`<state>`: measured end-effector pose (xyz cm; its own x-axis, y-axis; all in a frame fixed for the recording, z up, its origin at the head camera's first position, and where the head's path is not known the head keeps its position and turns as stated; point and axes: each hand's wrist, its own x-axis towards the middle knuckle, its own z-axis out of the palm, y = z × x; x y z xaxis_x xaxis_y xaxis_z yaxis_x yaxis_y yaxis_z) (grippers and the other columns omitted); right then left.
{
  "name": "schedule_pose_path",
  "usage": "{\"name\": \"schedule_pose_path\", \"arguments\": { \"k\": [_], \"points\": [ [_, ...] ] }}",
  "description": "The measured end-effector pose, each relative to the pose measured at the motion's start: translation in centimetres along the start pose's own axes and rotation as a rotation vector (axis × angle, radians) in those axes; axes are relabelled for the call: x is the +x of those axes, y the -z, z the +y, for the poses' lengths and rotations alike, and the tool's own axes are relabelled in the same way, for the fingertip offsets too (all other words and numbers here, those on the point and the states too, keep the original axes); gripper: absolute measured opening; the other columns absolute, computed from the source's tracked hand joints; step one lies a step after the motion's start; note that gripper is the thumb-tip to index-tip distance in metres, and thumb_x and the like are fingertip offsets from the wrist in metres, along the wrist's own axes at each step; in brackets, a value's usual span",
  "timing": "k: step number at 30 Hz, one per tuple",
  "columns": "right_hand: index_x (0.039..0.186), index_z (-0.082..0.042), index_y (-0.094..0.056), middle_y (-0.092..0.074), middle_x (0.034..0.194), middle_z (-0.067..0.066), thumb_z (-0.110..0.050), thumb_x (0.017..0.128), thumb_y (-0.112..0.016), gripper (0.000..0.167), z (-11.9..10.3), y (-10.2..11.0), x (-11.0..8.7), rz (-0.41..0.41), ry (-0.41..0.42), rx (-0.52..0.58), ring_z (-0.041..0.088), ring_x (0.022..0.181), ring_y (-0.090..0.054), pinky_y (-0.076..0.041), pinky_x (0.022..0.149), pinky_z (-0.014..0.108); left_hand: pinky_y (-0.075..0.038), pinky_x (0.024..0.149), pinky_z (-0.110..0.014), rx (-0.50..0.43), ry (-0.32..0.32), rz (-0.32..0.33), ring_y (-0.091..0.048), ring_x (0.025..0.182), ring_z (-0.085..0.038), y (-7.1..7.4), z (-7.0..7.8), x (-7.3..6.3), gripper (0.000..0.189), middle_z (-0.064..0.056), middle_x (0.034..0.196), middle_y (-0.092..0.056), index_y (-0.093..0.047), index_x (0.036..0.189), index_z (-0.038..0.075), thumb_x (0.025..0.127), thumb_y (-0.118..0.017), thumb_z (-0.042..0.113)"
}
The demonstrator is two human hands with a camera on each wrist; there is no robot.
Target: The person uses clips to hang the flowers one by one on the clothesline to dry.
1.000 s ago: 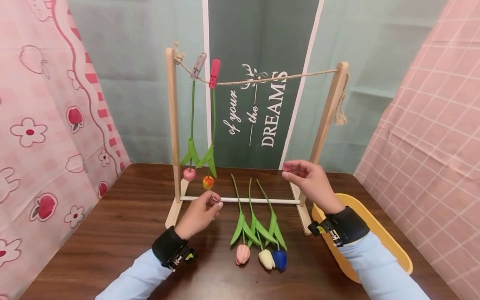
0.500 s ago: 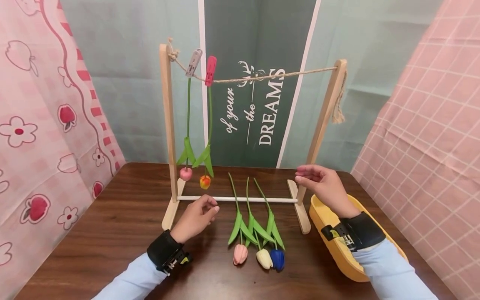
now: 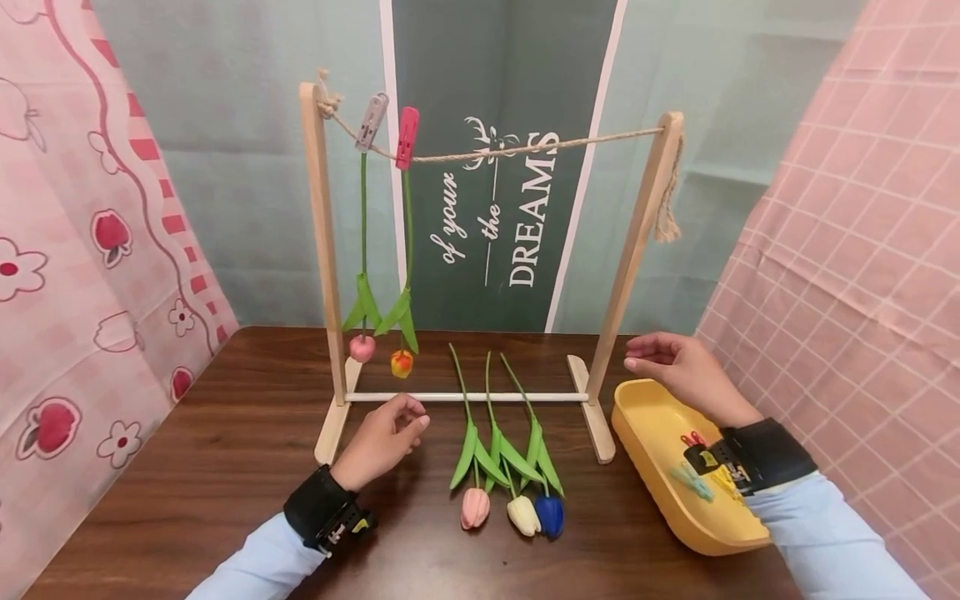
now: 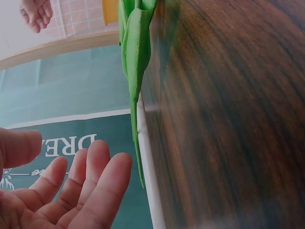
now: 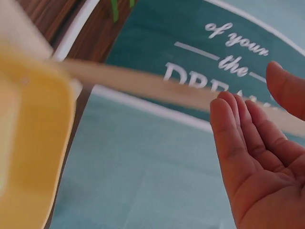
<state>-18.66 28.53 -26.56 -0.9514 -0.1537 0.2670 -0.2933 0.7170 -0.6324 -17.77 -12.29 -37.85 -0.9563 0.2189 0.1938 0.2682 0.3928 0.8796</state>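
Note:
My left hand (image 3: 382,439) hovers over the table left of three artificial tulips, its fingers loosely bent around nothing. The pink tulip (image 3: 475,508), cream tulip (image 3: 523,516) and blue tulip (image 3: 550,517) lie side by side, stems pointing away. Above the far end of a yellow basin (image 3: 652,454), my right hand (image 3: 693,375) holds nothing; the right wrist view shows its fingers extended. Inside the basin are a pale green clothespin (image 3: 693,482) and red clothespins (image 3: 693,438), partly hidden by the wrist strap. A yellow clothespin (image 3: 726,483) is mostly covered too.
Across a wooden rack (image 3: 626,267) runs a twine rope (image 3: 480,155). From it hang a pink tulip (image 3: 362,348) under a grey clothespin (image 3: 371,122) and an orange tulip (image 3: 402,363) under a red clothespin (image 3: 407,139). A white crossbar (image 3: 420,397) joins the rack's feet.
My right hand has moved right, from beside the rack's right post to over the basin. The clothespins in the basin have come into view. My left hand has barely moved.

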Motion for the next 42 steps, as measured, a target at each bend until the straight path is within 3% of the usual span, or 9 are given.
{"name": "schedule_pose_path", "arguments": {
  "k": [9, 17, 22, 26, 30, 36, 42],
  "points": [
    [0.105, 0.007, -0.066, -0.069, 0.091, 0.01, -0.014, 0.089, -0.072, 0.028, 3.3, 1.6, -0.9, -0.081, -0.005, -0.161, 0.02, 0.081, -0.065, -0.052, 0.067, 0.025, -0.052, 0.059, -0.028, 0.003, -0.009, -0.024, -0.065, 0.071, -0.028, -0.4, 0.0, -0.1, 0.007, -0.014, 0.086, -0.063, -0.059, 0.099, 0.006, 0.095, -0.063, 0.009],
    [0.095, 0.006, -0.067, -0.067, 0.08, 0.002, -0.017, 0.082, -0.078, 0.028, 5.7, 2.3, -1.4, -0.169, -0.025, -0.354, 0.019, 0.074, -0.063, -0.052, 0.067, 0.036, -0.052, 0.06, -0.028, 0.004, 0.005, -0.026, -0.065, 0.072, -0.025, -0.3, -0.3, 0.0, 0.008, -0.014, 0.09, -0.063, -0.059, 0.101, 0.006, 0.095, -0.063, 0.009],
    [0.091, 0.007, -0.067, -0.066, 0.079, 0.007, -0.017, 0.078, -0.08, 0.031, 7.2, 2.1, -1.7, -0.226, -0.071, -0.441, 0.025, 0.074, -0.062, -0.052, 0.069, 0.044, -0.052, 0.059, -0.028, 0.018, 0.009, -0.032, -0.064, 0.071, -0.024, -0.3, -0.5, 0.0, 0.007, -0.013, 0.089, -0.063, -0.059, 0.101, 0.007, 0.095, -0.063, 0.01],
    [0.077, 0.001, -0.065, -0.06, 0.071, 0.004, -0.015, 0.074, -0.082, 0.023, 8.2, 1.8, -1.9, -0.26, -0.115, -0.503, 0.023, 0.066, -0.055, -0.048, 0.062, 0.041, -0.051, 0.058, -0.028, 0.022, 0.007, -0.038, -0.064, 0.071, -0.025, -0.3, -0.5, 0.1, 0.007, -0.013, 0.087, -0.063, -0.059, 0.1, 0.007, 0.095, -0.063, 0.01],
    [0.069, -0.003, -0.059, -0.053, 0.064, 0.002, -0.016, 0.073, -0.082, 0.026, 9.0, 1.3, -1.9, -0.313, -0.19, -0.566, 0.02, 0.06, -0.05, -0.045, 0.058, 0.037, -0.051, 0.058, -0.028, 0.024, 0.01, -0.04, -0.064, 0.07, -0.024, -0.4, -0.8, 0.2, 0.007, -0.013, 0.087, -0.063, -0.059, 0.1, 0.007, 0.095, -0.063, 0.011],
    [0.073, -0.002, -0.056, -0.053, 0.061, 0.005, -0.016, 0.076, -0.079, 0.028, 10.2, 0.8, -1.9, -0.37, -0.309, -0.57, 0.02, 0.055, -0.052, -0.046, 0.053, 0.033, -0.051, 0.058, -0.028, 0.021, 0.003, -0.041, -0.062, 0.069, -0.021, -0.3, -1.1, 0.1, 0.008, -0.013, 0.087, -0.063, -0.059, 0.1, 0.007, 0.095, -0.063, 0.011],
    [0.069, -0.004, -0.053, -0.054, 0.058, 0.005, -0.012, 0.074, -0.076, 0.025, 11.1, 0.3, -2.1, -0.34, -0.306, -0.563, 0.02, 0.051, -0.053, -0.044, 0.05, 0.033, -0.051, 0.057, -0.028, 0.021, 0.001, -0.045, -0.063, 0.069, -0.022, -0.3, -1.1, 0.2, 0.007, -0.014, 0.088, -0.063, -0.059, 0.1, 0.007, 0.095, -0.063, 0.011]
  ]
}}
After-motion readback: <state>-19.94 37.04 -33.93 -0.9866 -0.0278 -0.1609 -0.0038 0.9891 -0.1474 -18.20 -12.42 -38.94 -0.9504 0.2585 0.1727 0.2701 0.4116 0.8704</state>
